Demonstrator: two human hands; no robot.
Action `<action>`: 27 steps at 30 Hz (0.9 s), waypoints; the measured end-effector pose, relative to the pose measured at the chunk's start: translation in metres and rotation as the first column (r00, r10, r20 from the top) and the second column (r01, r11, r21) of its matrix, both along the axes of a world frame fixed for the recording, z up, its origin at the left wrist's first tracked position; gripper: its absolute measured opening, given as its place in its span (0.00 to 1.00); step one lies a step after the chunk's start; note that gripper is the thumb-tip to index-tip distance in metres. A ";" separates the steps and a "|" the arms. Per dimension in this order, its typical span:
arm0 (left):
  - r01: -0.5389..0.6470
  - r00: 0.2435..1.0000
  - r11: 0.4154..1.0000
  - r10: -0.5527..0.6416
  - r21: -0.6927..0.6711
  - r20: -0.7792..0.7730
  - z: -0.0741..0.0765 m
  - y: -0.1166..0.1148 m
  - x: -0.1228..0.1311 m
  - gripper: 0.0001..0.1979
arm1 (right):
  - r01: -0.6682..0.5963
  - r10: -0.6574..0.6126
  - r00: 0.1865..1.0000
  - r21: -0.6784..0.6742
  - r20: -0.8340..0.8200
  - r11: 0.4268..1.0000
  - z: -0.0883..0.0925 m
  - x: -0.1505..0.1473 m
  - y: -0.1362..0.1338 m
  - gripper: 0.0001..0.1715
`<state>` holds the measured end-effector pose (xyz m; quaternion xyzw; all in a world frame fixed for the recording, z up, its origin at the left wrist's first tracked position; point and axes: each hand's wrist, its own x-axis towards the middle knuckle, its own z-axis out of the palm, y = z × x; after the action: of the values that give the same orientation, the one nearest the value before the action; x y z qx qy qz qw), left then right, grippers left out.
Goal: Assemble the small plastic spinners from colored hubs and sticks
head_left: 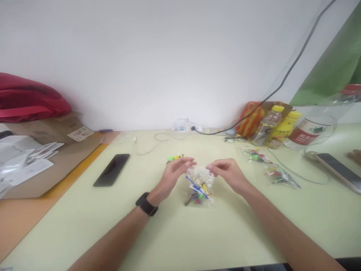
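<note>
A small clear plastic bag (199,186) full of coloured parts hangs just above the pale green table (175,233). My left hand (175,174), with a black watch on its wrist, pinches the bag's top left edge. My right hand (228,173) pinches the top right edge. Both hands are closed on the bag's mouth. A few loose coloured pieces (175,157) lie on the table just beyond my left hand.
A black phone (111,169) lies to the left. Two more small bags of parts (278,176) lie at right, with bottles (267,130), glasses (235,139) and a second phone (340,171). Cardboard boxes (47,130) and a red bag (28,98) sit at far left. Another person's fingers (355,155) show at the right edge.
</note>
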<state>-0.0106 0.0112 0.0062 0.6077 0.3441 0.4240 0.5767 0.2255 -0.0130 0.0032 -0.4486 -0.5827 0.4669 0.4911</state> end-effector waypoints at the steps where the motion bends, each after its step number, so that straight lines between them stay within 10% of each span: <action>1: 0.022 1.000 1.000 -0.022 -0.008 0.016 0.000 -0.002 0.002 0.21 | -0.003 0.003 1.000 0.009 0.005 1.000 -0.001 -0.002 -0.001 0.16; 27: -0.075 0.995 0.997 0.073 -0.023 -0.070 -0.004 0.008 -0.003 0.14 | -0.070 0.068 0.995 -0.027 -0.072 0.997 -0.005 -0.004 0.001 0.20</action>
<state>-0.0134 0.0193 0.0024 0.6014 0.3915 0.4194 0.5560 0.2220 -0.0115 -0.0017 -0.4186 -0.5728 0.5080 0.4884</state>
